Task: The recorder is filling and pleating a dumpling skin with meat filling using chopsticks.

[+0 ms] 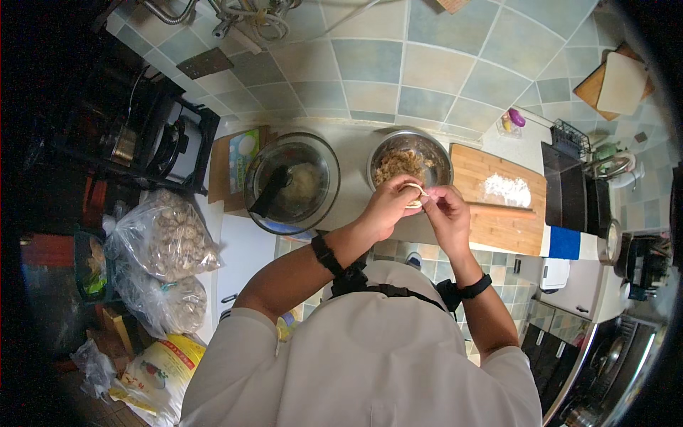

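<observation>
A pale dough wrapper [414, 195], its edge curved, rests in my left hand [385, 207] near the counter's front. The fingertips of my right hand [447, 209] pinch the wrapper's right edge. Just beyond both hands stands a metal bowl [447, 155] with a brown minced filling [397, 164] in it. To the right lies a wooden cutting board [469, 160] bearing a heap of white flour [507, 190] and a wooden rolling pin [504, 211]. Whether the wrapper holds any filling is hidden by my fingers.
A large glass bowl [332, 184] with a black-handled utensil [269, 191] and pale dough or liquid is on the left. Beyond it are a gas stove [181, 144] and plastic bags of mushrooms [179, 235]. A sink [571, 187] lies right of the board; a tiled wall rises behind.
</observation>
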Demonstrator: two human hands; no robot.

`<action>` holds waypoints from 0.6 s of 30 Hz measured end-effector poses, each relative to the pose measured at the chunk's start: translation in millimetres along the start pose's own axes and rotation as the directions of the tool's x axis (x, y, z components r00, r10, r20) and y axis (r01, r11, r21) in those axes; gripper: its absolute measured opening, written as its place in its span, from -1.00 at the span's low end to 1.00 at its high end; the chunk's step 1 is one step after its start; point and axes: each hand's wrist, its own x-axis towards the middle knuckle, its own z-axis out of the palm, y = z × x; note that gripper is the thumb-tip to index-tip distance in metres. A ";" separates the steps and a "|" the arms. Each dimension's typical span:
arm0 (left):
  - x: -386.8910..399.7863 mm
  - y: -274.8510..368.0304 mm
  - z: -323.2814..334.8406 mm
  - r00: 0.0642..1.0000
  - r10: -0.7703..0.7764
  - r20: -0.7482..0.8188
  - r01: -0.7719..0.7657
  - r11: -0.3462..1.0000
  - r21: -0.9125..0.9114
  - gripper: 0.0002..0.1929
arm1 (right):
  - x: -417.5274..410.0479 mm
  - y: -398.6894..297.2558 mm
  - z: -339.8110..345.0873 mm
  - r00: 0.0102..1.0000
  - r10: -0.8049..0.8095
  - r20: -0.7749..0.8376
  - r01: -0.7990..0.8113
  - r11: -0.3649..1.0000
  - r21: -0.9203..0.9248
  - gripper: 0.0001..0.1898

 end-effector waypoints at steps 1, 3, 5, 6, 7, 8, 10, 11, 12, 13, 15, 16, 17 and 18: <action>0.7 -2.3 -0.5 1.000 0.007 -0.005 -0.006 1.000 0.002 -0.81 | -0.4 -0.3 0.1 1.000 0.001 0.001 -0.001 1.000 0.000 -0.86; 1.2 -3.9 -1.3 1.000 0.013 -0.011 -0.013 1.000 0.003 -0.80 | -0.8 -2.8 -0.2 1.000 0.001 0.011 -0.001 0.999 -0.035 -0.89; 1.1 -3.0 -1.1 1.000 0.007 -0.021 -0.006 1.000 0.016 -0.80 | 0.1 -7.3 -0.3 0.998 -0.042 0.038 0.045 0.996 -0.076 -0.88; 1.8 -3.7 -1.9 1.000 0.007 -0.021 -0.006 1.000 0.015 -0.80 | 0.1 -9.0 -0.4 0.994 -0.086 0.064 0.093 0.989 -0.118 -0.87; 2.6 -4.1 -3.1 1.000 0.004 -0.001 -0.004 1.000 0.027 -0.80 | 0.0 -8.3 -0.4 0.994 -0.085 0.064 0.092 0.989 -0.118 -0.87; 3.4 -4.4 -4.2 1.000 0.001 0.019 -0.002 0.999 0.038 -0.80 | -0.1 -7.0 -0.3 0.995 -0.085 0.057 0.090 0.991 -0.094 -0.83; 3.0 -1.5 -7.2 0.999 -0.006 0.043 0.003 0.998 0.065 -0.80 | 0.0 -11.9 3.4 0.995 -0.083 0.051 0.087 0.994 -0.069 -0.80; 2.8 -0.3 -8.3 0.998 -0.013 0.067 0.006 0.996 0.092 -0.81 | -1.7 -15.2 7.0 1.000 -0.011 0.005 0.011 1.000 -0.009 -0.76; 2.0 1.3 -7.9 0.998 -0.013 0.067 0.006 0.996 0.092 -0.81 | -2.5 -18.5 9.4 0.997 0.064 -0.038 -0.061 0.997 0.054 -0.73; 1.1 2.8 -7.3 0.997 -0.010 0.083 0.001 0.995 0.098 -0.81 | -2.5 -18.1 8.4 0.997 0.064 -0.037 -0.062 0.997 0.053 -0.73; 1.1 4.3 -7.2 0.995 -0.006 0.099 -0.004 0.995 0.104 -0.81 | -1.6 -17.1 3.6 0.999 0.027 0.041 -0.024 0.997 -0.072 -0.70; 2.0 4.4 -7.9 0.995 -0.025 0.096 0.013 0.992 0.127 -0.80 | -1.4 -14.9 2.0 0.999 0.027 0.041 -0.024 0.997 -0.072 -0.70; 2.6 4.2 -8.5 0.995 -0.044 0.093 0.030 0.988 0.150 -0.79 | -1.5 -10.8 0.9 0.998 0.021 0.067 -0.016 0.997 -0.074 -0.71; 2.8 4.1 -8.7 0.995 -0.044 0.093 0.030 0.988 0.149 -0.79 | -1.5 -9.9 0.9 0.996 0.016 0.092 -0.009 0.997 -0.076 -0.73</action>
